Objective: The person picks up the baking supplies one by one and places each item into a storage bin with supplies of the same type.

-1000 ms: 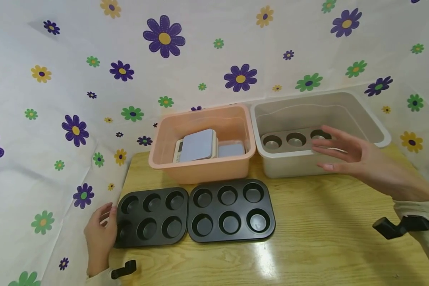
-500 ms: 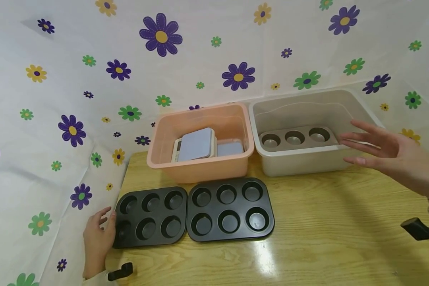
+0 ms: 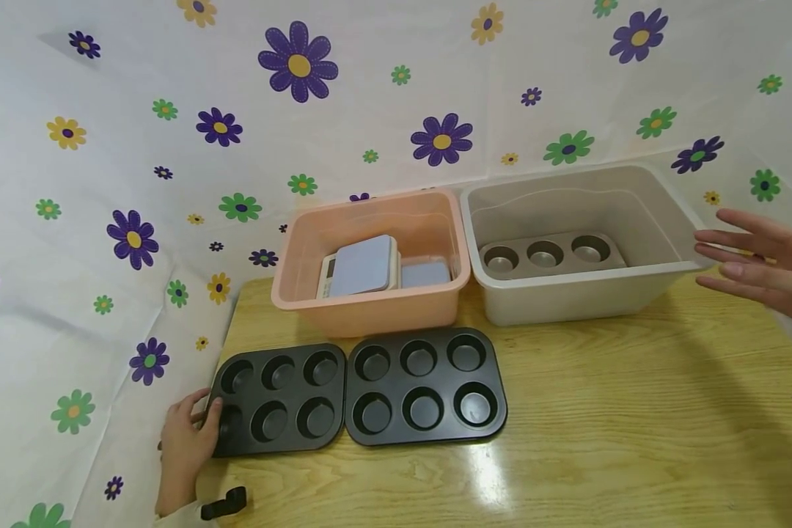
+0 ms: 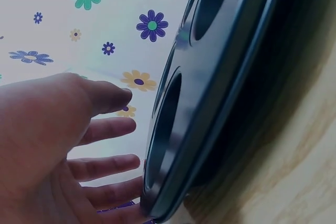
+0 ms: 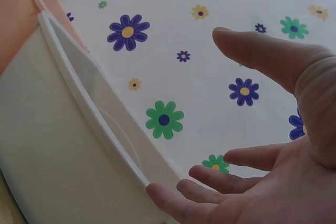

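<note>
Two black six-cup muffin tins lie side by side on the table: the left tin (image 3: 293,400) and the right tin (image 3: 396,383). My left hand (image 3: 188,444) is at the left tin's outer edge, fingers loosely extended. In the left wrist view, the thumb stands apart from the tin (image 4: 210,100) and the lower fingertips reach its rim; whether they press it is unclear. My right hand (image 3: 775,268) hangs in the air with spread fingers, holding nothing, just off the right end of the beige bin (image 3: 567,297). A brownish muffin tin (image 3: 523,258) lies inside that bin, three cups showing.
A peach bin (image 3: 383,317) stands left of the beige one, behind the black tins. Inside it a kitchen scale (image 3: 363,268) leans beside another pale flat item (image 3: 425,275). Flower-patterned cloth (image 3: 369,88) hangs behind and at the left. The wooden table (image 3: 567,440) extends rightward.
My right hand has moved right, from over the beige bin to beyond its right end. My left hand has shifted slightly, its thumb now at the left tin's edge. Tins and bins stay put.
</note>
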`<state>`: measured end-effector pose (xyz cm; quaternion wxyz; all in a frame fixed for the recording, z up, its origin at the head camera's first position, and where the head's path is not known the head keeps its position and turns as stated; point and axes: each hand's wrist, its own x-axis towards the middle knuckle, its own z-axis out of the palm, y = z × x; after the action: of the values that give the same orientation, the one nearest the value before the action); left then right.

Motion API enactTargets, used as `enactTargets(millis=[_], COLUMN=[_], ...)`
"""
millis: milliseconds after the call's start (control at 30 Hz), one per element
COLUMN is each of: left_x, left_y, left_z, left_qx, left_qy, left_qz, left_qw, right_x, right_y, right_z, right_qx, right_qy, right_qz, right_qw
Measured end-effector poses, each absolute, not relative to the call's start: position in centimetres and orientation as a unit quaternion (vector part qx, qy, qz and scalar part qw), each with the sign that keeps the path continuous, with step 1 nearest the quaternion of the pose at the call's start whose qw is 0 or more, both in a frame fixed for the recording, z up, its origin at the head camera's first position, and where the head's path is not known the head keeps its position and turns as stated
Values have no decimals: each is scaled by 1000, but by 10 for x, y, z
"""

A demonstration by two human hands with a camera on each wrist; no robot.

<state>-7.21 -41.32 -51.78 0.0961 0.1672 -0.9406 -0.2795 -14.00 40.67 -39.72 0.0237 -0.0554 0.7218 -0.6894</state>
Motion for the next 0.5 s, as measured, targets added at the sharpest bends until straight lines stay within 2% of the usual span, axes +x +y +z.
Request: enactTargets(millis=[200, 333, 500], left_x=[-71, -70, -68], left_y=[-413, -412, -409], left_z=[-520, -520, -518], left_qx=[173, 178, 178], left_qy=[-939, -938, -939], left_qz=[-287, -287, -287], left_qw=[78, 72, 66], right_x=[-151, -152, -146], right_y=[447, 455, 443], right_z=[-423, -431, -437], right_qx=[-101, -70, -21], right_qy=[602, 603, 655], right_qz=[-792, -794, -755], right_qw=[15, 0, -20])
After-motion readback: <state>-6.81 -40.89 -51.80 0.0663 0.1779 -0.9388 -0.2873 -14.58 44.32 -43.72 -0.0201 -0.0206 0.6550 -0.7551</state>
